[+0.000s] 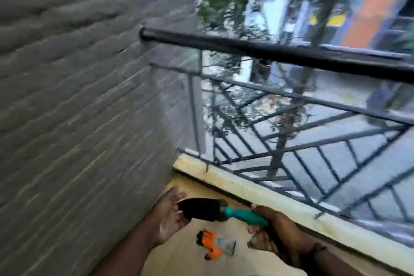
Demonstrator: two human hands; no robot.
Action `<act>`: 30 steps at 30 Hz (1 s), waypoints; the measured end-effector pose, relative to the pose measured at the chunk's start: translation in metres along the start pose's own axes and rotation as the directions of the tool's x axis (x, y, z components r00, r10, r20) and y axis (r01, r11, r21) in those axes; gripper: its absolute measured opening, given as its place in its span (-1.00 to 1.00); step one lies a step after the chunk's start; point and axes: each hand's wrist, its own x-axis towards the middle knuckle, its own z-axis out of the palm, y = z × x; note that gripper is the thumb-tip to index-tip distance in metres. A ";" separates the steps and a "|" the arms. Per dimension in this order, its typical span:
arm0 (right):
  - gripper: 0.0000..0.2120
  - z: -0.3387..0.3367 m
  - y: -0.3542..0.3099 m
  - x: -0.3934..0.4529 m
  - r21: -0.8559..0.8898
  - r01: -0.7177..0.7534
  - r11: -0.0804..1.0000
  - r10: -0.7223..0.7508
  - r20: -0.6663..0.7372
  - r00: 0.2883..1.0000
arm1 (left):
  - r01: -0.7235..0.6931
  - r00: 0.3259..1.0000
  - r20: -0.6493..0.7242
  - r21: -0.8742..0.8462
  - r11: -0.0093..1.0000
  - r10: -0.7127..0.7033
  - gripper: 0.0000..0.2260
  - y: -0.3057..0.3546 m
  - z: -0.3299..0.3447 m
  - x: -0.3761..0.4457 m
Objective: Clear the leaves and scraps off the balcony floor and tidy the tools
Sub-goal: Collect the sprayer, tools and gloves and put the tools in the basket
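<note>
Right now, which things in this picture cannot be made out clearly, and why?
All in the head view:
- Leaves and scraps: motion blur; a brown patch under the right hand may be leaves, but I cannot tell.
- Balcony floor: mostly cut off by the bottom edge and hidden by both arms.
- Trowel: the blade tip lies against the left hand; contact is unclear.
- Orange glove: blurred; one or a pair is unclear.

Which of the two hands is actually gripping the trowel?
The right hand: its fingers wrap the teal handle of the trowel. The left hand is open, palm spread by the black blade, holding nothing.
</note>
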 end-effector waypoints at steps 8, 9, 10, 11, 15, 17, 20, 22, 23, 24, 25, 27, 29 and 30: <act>-0.69 -0.203 0.053 -0.117 0.296 0.253 0.921 -0.095 -0.460 0.883 | 0.010 0.962 0.259 0.279 0.960 -0.085 -0.65 -0.059 0.253 -0.031; -0.72 -0.237 0.068 -0.139 0.326 0.289 0.900 -0.087 -0.515 0.853 | 0.024 0.951 0.283 0.327 0.945 -0.122 -0.65 -0.079 0.291 -0.037; -0.73 -0.264 0.078 -0.156 0.349 0.327 0.878 -0.084 -0.561 0.824 | 0.026 0.943 0.300 0.368 0.929 -0.145 -0.66 -0.094 0.321 -0.040; -0.73 -0.300 0.093 -0.179 0.364 0.368 0.855 -0.079 -0.611 0.788 | 0.032 0.927 0.327 0.419 0.907 -0.184 -0.66 -0.118 0.361 -0.044; -0.73 -0.397 0.152 -0.253 0.376 0.479 0.794 -0.062 -0.732 0.678 | 0.018 0.850 0.417 0.586 0.810 -0.321 -0.74 -0.204 0.482 -0.072; -0.78 -0.437 0.180 -0.290 0.385 0.565 0.730 -0.057 -0.789 0.612 | -0.019 0.812 0.448 0.660 0.751 -0.374 -0.73 -0.249 0.537 -0.093; -0.81 -0.470 0.213 -0.331 0.421 0.665 0.617 -0.014 -0.839 0.544 | -0.088 0.771 0.492 0.710 0.698 -0.404 -0.76 -0.300 0.597 -0.123; -0.83 -0.485 0.233 -0.348 0.435 0.724 0.535 0.026 -0.866 0.500 | -0.130 0.751 0.510 0.736 0.664 -0.420 -0.81 -0.332 0.631 -0.137; -0.84 -0.490 0.240 -0.355 0.439 0.749 0.497 0.056 -0.877 0.477 | -0.139 0.738 0.516 0.747 0.651 -0.434 -0.83 -0.345 0.645 -0.143; -0.86 -0.497 0.251 -0.363 0.437 0.779 0.451 0.091 -0.890 0.446 | -0.143 0.719 0.516 0.765 0.628 -0.465 -0.84 -0.362 0.663 -0.151; -0.87 -0.502 0.259 -0.369 0.433 0.800 0.416 0.122 -0.898 0.422 | -0.142 0.702 0.514 0.779 0.611 -0.492 -0.84 -0.375 0.676 -0.156; -0.89 -0.514 0.277 -0.380 0.423 0.830 0.364 0.179 -0.906 0.383 | -0.133 0.681 0.500 0.803 0.581 -0.535 -0.83 -0.406 0.705 -0.164; -0.89 -0.529 0.292 -0.390 0.428 0.841 0.331 0.228 -0.901 0.369 | -0.128 0.663 0.492 0.817 0.562 -0.564 -0.83 -0.435 0.733 -0.172; -0.89 -0.537 0.298 -0.394 0.436 0.844 0.313 0.256 -0.894 0.367 | -0.126 0.652 0.486 0.826 0.549 -0.582 -0.83 -0.448 0.746 -0.174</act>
